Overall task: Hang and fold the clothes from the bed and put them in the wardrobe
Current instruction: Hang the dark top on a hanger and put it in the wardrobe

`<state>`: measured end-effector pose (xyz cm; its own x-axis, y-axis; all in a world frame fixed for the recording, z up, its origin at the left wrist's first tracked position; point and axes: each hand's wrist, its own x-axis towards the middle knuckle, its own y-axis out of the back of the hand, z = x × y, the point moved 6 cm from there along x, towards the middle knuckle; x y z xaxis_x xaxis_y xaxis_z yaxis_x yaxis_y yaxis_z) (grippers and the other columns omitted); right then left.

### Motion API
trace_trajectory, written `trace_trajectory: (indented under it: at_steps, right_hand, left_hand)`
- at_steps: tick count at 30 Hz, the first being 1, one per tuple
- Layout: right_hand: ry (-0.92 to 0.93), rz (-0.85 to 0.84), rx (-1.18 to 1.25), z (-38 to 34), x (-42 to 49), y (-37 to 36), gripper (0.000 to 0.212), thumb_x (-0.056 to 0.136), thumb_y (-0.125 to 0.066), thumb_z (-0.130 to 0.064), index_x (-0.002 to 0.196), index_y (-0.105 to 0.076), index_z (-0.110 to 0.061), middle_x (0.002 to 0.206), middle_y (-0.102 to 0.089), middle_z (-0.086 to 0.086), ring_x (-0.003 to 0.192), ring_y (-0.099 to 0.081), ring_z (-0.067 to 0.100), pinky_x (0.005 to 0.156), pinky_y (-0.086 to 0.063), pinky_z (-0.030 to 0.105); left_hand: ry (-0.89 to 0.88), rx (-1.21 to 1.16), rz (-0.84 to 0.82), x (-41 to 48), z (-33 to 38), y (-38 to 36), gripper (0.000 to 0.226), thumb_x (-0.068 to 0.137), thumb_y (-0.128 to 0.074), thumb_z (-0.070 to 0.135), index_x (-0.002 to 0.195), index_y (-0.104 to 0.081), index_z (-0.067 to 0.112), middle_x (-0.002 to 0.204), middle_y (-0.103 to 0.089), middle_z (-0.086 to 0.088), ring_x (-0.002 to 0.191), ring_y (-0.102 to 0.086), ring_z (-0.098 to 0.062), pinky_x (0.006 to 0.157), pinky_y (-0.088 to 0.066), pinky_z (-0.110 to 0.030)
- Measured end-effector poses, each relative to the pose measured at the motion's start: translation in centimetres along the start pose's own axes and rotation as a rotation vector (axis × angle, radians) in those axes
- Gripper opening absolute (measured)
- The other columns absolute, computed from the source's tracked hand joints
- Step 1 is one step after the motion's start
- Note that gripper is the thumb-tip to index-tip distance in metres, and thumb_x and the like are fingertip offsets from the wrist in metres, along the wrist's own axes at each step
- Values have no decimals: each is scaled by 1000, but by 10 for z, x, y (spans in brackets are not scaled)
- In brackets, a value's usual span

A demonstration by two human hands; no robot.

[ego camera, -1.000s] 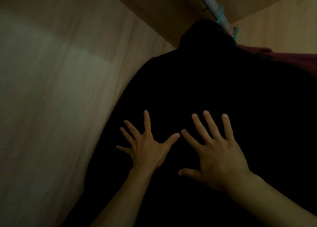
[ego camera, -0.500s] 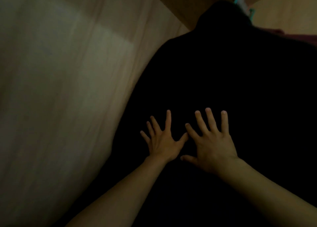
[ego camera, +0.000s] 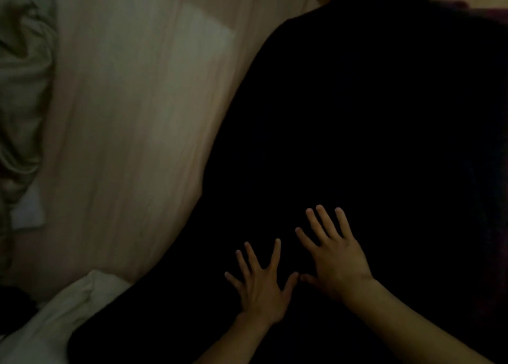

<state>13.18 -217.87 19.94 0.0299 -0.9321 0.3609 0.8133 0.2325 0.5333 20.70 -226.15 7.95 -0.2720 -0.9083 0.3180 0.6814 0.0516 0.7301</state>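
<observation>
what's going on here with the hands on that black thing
A person lays both hands flat, fingers spread, on a large black garment: the left hand beside the right hand, thumbs almost touching. The garment sits next to a pale wooden panel. It is too dark to see folds or a hanger.

Looks like a bedroom at home, pretty dim. Pale wooden wardrobe panel (ego camera: 132, 143) up and left of the fingers (ego camera: 327, 220), a black garment (ego camera: 357, 116) under them. Rumpled bedding (ego camera: 22, 74) sits way off to their left.
</observation>
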Motion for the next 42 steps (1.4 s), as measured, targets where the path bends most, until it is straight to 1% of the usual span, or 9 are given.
trace_trajectory:
  at_steps: [4, 6, 9, 15, 21, 27, 30, 36, 42]
  right_hand:
    - [18, -31, 72, -22, -28, -3, 90, 92, -30, -73, 156, 10, -24, 157, 30, 19, 142, 33, 41, 112, 21, 61]
    - [28, -51, 108, -34, -36, -4, 91, 92, -33, -71, 156, 10, -24, 157, 29, 19, 142, 33, 41, 112, 21, 61]
    - [37, -58, 197, -49, -39, -3, 92, 91, -35, -72, 156, 11, -25, 158, 29, 17, 142, 32, 40, 112, 21, 61]
    - [57, -38, 316, -81, -39, -6, 96, 88, -33, -77, 153, 21, -30, 154, 37, 16, 141, 34, 39, 115, 16, 61]
    - [85, -92, 282, -102, -32, -36, 100, 87, -33, -79, 148, 27, -27, 146, 48, 19, 130, 48, 40, 110, 24, 62]
    - [51, -118, 194, -91, -22, -66, 100, 89, -36, -75, 153, 20, -24, 146, 46, 25, 131, 46, 45, 103, 33, 61]
    - [42, -132, 196, -91, -20, -68, 97, 91, -36, -73, 155, 16, -22, 149, 40, 25, 134, 42, 45, 105, 30, 61]
    - [37, -120, 261, -99, -26, -57, 94, 91, -38, -71, 156, 12, -23, 153, 36, 22, 138, 39, 42, 110, 26, 60]
    - [52, -121, 316, -119, -40, -39, 90, 93, -36, -68, 156, 11, -25, 155, 35, 18, 140, 37, 40, 110, 25, 61]
  left_hand:
    - [-32, -9, 25, -29, -18, 13, 78, 82, -15, 85, 141, 28, 57, 161, 29, -9, 147, 26, -39, 111, 7, -72]
    - [-33, 7, 77, -39, -31, 24, 81, 85, -20, 83, 142, 30, 54, 162, 27, -8, 147, 25, -37, 112, 7, -70]
    - [6, 43, 132, -49, -58, 39, 91, 82, -25, 86, 141, 34, 51, 161, 28, -9, 147, 23, -38, 112, 5, -69]
    - [113, 83, 106, -59, -99, 38, 110, 70, -34, 94, 140, 38, 49, 159, 31, -13, 146, 23, -43, 112, 4, -71]
    - [196, 93, 13, -45, -113, 8, 119, 65, -40, 96, 140, 38, 48, 157, 35, -14, 145, 23, -46, 109, 5, -74]
    - [110, 37, -163, 2, -93, -34, 118, 64, -48, 94, 141, 33, 54, 160, 31, -8, 148, 17, -43, 111, 2, -74]
    - [89, 62, -219, 15, -81, -41, 116, 68, -50, 90, 142, 32, 52, 161, 30, -9, 148, 16, -44, 111, 2, -74]
    - [69, 71, -235, -6, -94, -32, 114, 68, -47, 91, 143, 29, 54, 160, 30, -7, 148, 19, -41, 113, 5, -70]
    - [-53, 88, -186, -36, -97, -13, 103, 76, -44, 86, 145, 26, 54, 162, 25, -6, 149, 19, -37, 115, 7, -67]
